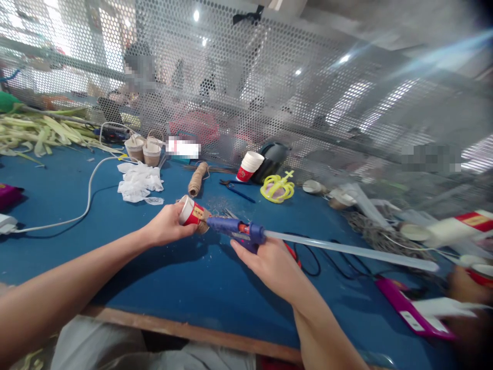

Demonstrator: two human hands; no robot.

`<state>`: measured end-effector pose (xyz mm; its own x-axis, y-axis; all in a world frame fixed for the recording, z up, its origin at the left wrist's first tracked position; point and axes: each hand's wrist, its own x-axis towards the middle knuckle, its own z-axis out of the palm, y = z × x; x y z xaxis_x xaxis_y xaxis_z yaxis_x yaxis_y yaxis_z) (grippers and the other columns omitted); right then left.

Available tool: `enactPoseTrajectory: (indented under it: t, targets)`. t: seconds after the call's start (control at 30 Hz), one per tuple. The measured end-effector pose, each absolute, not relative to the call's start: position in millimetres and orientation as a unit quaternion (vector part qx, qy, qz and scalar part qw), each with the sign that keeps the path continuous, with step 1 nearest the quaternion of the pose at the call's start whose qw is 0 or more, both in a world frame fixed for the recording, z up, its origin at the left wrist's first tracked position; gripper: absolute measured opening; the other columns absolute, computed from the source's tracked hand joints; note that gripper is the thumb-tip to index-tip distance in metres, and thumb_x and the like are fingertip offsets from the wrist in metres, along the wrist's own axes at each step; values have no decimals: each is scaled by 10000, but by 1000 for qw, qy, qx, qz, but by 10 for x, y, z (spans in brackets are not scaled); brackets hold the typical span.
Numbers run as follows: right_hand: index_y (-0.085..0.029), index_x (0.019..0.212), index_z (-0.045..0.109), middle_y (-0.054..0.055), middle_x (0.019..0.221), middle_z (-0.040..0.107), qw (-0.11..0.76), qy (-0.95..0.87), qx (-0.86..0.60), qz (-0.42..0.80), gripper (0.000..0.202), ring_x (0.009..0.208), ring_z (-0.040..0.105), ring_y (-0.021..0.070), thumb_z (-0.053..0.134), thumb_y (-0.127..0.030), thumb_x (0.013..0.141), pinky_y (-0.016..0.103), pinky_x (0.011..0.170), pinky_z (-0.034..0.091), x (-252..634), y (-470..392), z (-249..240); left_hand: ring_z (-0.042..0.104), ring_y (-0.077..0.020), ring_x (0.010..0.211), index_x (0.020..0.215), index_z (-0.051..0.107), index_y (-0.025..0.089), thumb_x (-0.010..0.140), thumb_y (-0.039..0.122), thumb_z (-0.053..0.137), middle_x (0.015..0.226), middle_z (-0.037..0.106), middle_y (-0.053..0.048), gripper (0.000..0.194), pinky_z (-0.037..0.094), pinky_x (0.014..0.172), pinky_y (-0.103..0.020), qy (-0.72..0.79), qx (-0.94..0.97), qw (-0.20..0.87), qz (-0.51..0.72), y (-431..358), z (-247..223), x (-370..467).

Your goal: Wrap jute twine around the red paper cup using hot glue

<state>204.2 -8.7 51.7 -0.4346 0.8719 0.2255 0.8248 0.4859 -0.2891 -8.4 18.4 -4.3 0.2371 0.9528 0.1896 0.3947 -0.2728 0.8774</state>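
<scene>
My left hand (166,226) is closed around a red and white paper cup (191,211), held tilted over the table with brown wrapping at its right end. My right hand (271,262) grips a blue hot glue gun (234,228). Its nozzle points left and meets the cup's brown-wrapped end, or nearly so; the exact contact is too small to tell. Out of the back of the gun, a long translucent glue stick (346,247) reaches far to the right. A roll of brown twine (198,179) lies just beyond the cup.
On the blue table (165,288) stand stacked paper cups (249,165), blue-handled pliers (238,190), a yellow crown-shaped piece (277,188) and crumpled white gloves (139,181). A purple power strip (414,308) and cables lie right. Perforated metal mesh (231,77) rises behind.
</scene>
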Motion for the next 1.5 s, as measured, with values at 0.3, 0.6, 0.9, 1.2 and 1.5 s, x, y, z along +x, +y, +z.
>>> enactPoseTrajectory:
  t: [0.3, 0.6, 0.9, 1.2, 1.5]
  targets:
    - [-172, 709, 605, 50, 690, 663, 196, -840, -504, 51, 193, 665, 614, 192, 460, -283, 771, 261, 617, 447, 2040, -95, 544, 542, -122, 599, 871, 569, 108, 663, 262, 545, 733, 629, -36, 259, 441, 547, -217, 477, 710, 351, 382, 166, -28, -84]
    - [-182, 599, 562, 18, 529, 604, 223, -823, -513, 99, 223, 610, 600, 181, 464, -287, 769, 252, 538, 433, 2054, -47, 545, 487, -104, 578, 759, 539, 123, 652, 220, 551, 665, 552, -2, 145, 414, 540, -208, 459, 736, 310, 388, 128, 4, -75]
    - [-184, 641, 599, 4, 484, 581, 208, -833, -503, 94, 217, 574, 592, 176, 458, -280, 775, 245, 519, 420, 2050, -94, 568, 518, -106, 571, 834, 556, 107, 653, 243, 556, 695, 600, -16, 227, 430, 546, -209, 467, 705, 376, 378, 153, -13, -78]
    - [-177, 682, 608, 26, 601, 633, 186, -841, -505, 61, 204, 563, 582, 172, 466, -300, 761, 257, 552, 430, 2036, -130, 563, 532, -108, 553, 904, 576, 92, 646, 263, 563, 712, 647, -39, 310, 424, 511, -204, 470, 680, 410, 385, 147, 33, -74]
    - [-185, 639, 588, 8, 500, 600, 237, -816, -513, 123, 198, 566, 594, 176, 481, -305, 755, 252, 533, 445, 2071, -51, 572, 505, -101, 583, 774, 528, 129, 657, 215, 548, 674, 572, 1, 146, 417, 546, -195, 443, 740, 325, 388, 144, -13, -91]
